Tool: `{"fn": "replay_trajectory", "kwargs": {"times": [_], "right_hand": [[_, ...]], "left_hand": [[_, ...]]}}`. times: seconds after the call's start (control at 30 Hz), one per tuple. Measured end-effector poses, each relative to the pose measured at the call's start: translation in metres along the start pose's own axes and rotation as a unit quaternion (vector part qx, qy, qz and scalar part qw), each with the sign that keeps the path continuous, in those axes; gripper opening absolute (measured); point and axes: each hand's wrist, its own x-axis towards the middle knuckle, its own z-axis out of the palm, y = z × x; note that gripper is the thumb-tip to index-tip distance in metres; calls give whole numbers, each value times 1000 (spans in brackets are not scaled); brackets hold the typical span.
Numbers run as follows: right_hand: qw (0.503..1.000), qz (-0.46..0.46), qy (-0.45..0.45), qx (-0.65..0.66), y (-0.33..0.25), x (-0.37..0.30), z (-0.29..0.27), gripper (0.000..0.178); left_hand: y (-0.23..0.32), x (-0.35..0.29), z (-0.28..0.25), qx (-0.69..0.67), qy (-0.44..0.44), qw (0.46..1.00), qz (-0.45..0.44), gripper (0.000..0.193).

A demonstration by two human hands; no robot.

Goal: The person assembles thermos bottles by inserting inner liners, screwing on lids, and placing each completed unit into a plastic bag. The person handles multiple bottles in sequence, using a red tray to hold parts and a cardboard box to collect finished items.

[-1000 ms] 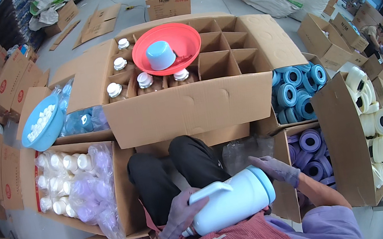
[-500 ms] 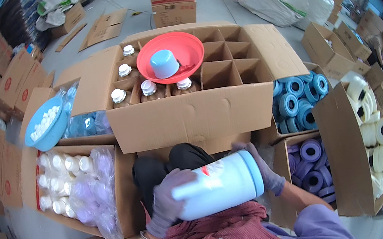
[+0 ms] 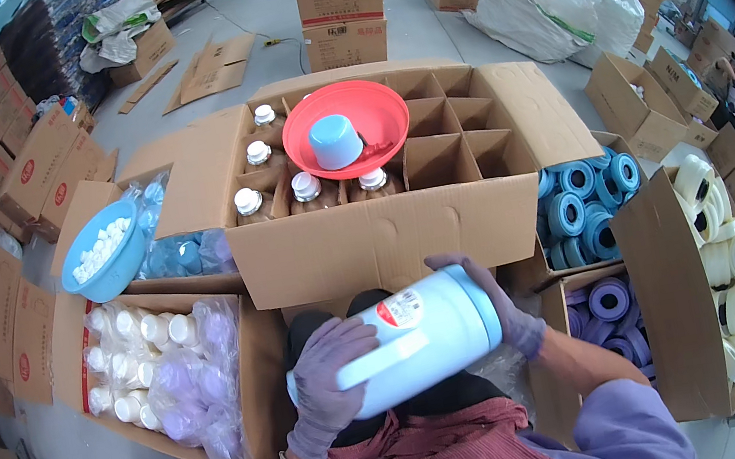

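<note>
- Hands in grey gloves hold the light-blue jug [image 3: 446,323] slantwise above my lap, farther from my body than a moment ago.
- Left hand [image 3: 338,375]: wrapped over the narrow end, by the handle [image 3: 385,360]. Right hand [image 3: 501,299]: cupped around the wide end.
- The jug has turned: its round label [image 3: 400,309], out of sight a second ago, now faces up and open to view.
- I can't see my right fingertips, the jug's underside, or most of its narrow end.
- Beyond, the divided carton [image 3: 379,237] carries a red dish [image 3: 388,119] that partly covers its compartments; the capped bottles [image 3: 308,191] show only their upper parts.
- At right, purple rings [image 3: 609,299] are partly cut off by box walls.
- At left, plastic film [image 3: 208,382] blurs the lilac cups.
</note>
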Motion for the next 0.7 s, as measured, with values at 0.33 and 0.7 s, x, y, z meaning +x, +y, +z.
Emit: {"fn": "replay_trajectory", "kwargs": {"times": [0.33,0.7], "right_hand": [[806,-277,-217,-476,-64,14,50,63],[965,10,5,-263,-20,43,16,74]], "left_hand": [[-19,-15,-18,-305,-8,891,-335,37],[-31,-11,-15,-292,65,898,-323,23]]}}
